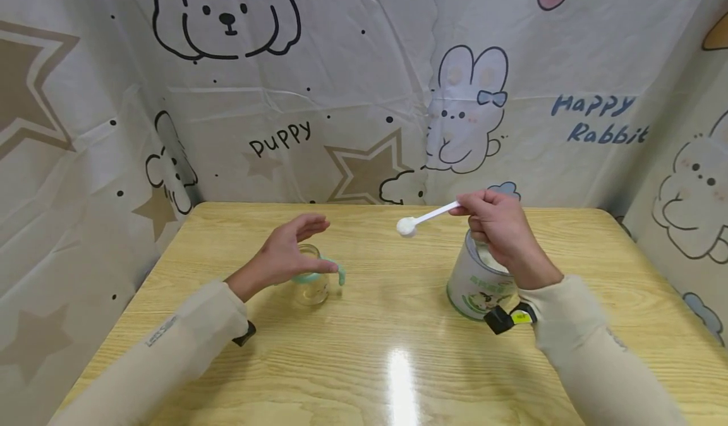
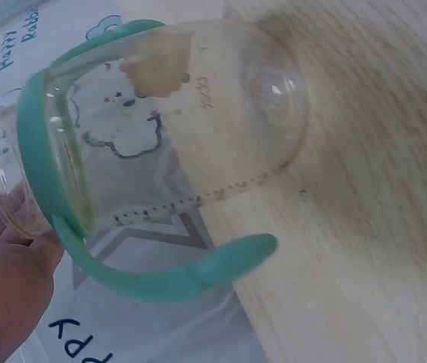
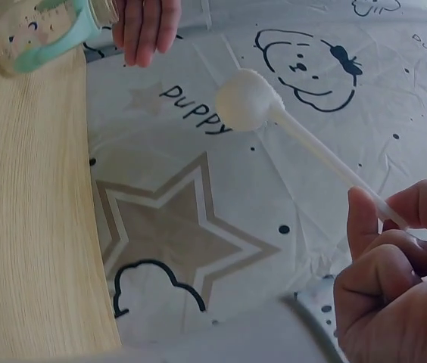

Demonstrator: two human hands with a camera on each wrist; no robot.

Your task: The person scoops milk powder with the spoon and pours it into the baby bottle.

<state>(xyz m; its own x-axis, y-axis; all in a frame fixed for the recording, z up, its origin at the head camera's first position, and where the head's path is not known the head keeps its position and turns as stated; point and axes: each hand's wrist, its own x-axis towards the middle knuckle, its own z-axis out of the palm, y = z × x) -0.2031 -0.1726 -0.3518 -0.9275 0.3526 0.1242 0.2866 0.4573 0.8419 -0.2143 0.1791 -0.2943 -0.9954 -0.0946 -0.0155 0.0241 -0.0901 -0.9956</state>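
My right hand pinches the end of a white measuring scoop between thumb and fingers. The scoop's bowl, heaped with white powder, is held in the air above the table, pointing left. Below that hand stands an uncovered formula can, pale with green print. On the left, my left hand hovers at the mouth of a clear baby bottle, thumb and fingers spread apart. The bottle stands upright without a lid and has a mint-green handle ring. No powder shows inside it.
The wood-grain table carries both the bottle and the can, with a wide gap between them. Behind it hangs a printed cloth with cartoon animals and stars, which also closes off both sides.
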